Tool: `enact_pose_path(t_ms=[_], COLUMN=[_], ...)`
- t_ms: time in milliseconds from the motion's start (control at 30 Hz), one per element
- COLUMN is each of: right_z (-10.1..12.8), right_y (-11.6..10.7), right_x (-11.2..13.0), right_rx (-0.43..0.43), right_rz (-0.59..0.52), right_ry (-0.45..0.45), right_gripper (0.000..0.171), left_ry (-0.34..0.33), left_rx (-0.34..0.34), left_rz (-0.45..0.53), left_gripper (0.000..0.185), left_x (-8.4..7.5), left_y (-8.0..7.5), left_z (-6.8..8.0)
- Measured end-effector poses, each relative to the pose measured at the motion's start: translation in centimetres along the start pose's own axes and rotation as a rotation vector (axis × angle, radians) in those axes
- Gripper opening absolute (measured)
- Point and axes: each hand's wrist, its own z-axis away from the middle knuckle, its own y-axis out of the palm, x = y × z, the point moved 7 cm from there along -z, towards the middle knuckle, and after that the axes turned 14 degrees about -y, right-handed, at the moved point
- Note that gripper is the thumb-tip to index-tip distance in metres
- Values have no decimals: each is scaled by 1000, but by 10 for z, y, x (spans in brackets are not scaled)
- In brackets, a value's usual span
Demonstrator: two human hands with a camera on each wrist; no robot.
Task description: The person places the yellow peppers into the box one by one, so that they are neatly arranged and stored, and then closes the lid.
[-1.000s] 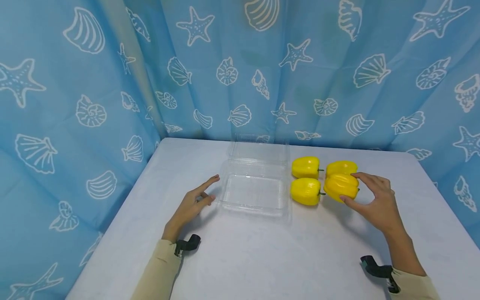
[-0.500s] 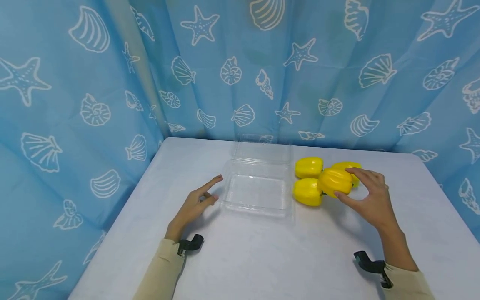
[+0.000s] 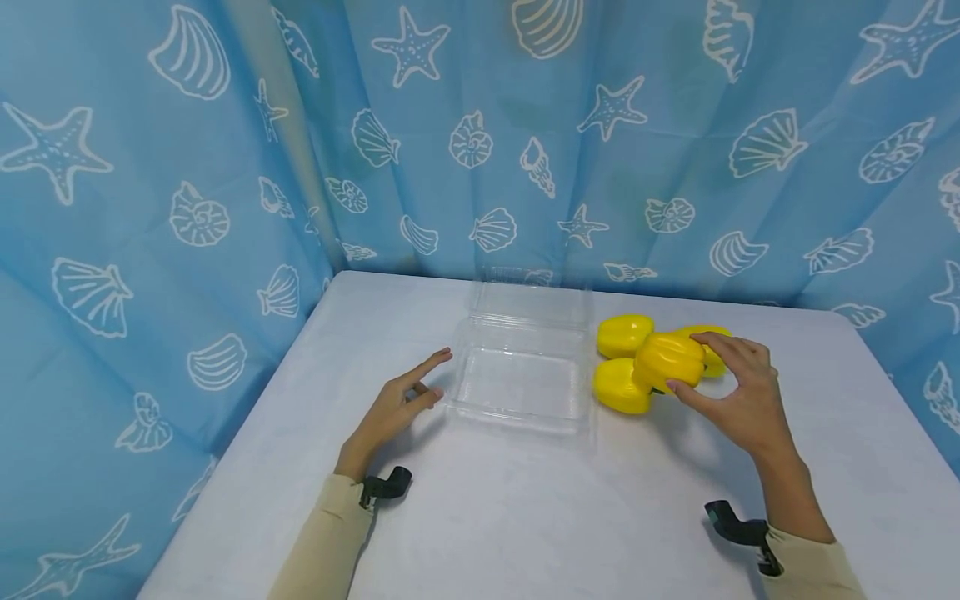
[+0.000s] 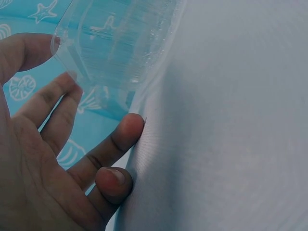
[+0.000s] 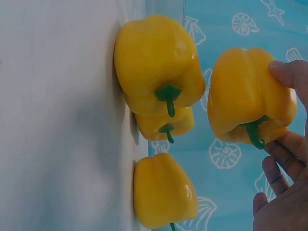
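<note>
My right hand (image 3: pixel 746 396) holds a yellow bell pepper (image 3: pixel 670 361) between thumb and fingers, raised off the table, its green stem pointing down in the right wrist view. Three more yellow bell peppers sit on the table: a front one (image 3: pixel 621 387), a back one (image 3: pixel 625 335), and one at the right (image 3: pixel 712 342) partly behind the held pepper. To their left lies a clear plastic clamshell box (image 3: pixel 525 383), its lid (image 3: pixel 532 302) folded back. At the box's left edge, my left hand (image 3: pixel 392 410) has its fingers spread, with fingertips right at the rim (image 4: pixel 62 60).
A white-covered table (image 3: pixel 517 517) carries everything. Blue curtains (image 3: pixel 420 158) with white shell and starfish prints hang along its back and left side. A black camera mount sits on each wrist, the left one (image 3: pixel 386 483) and the right one (image 3: pixel 738 529).
My right hand has carried the pepper leftward, from in front of the right pepper to where it overlaps the front one. My left hand stays at the box; the head view has shifted slightly.
</note>
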Motion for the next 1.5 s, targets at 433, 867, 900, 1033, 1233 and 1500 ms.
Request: enact_pose_path(t_ms=[433,867,900,1033,1233,1500], right_z=[-9,-16,-16,-19,-22,-27], right_y=[15,29,30,34,39,47], right_x=[10,20,21,24,28,32], right_rx=[9,47,48,46,54,69], right_rz=[-34,-31,-34,-49,-44,-56], right_ry=[-13,1,1,-3,-14,-25], right_gripper=[68,68,68,68,68,69], left_ry=[-12,-3,1,4,-8,-3], left_rx=[-3,10,9,6,7,4], left_rz=[10,23,21,13,7,3], left_gripper=[57,57,57,56,56,57], left_x=[5,5,4,3,3,3], left_y=[-1,-1,-1,-2,-3,-3], left_z=[1,0,0,0,-2,-1])
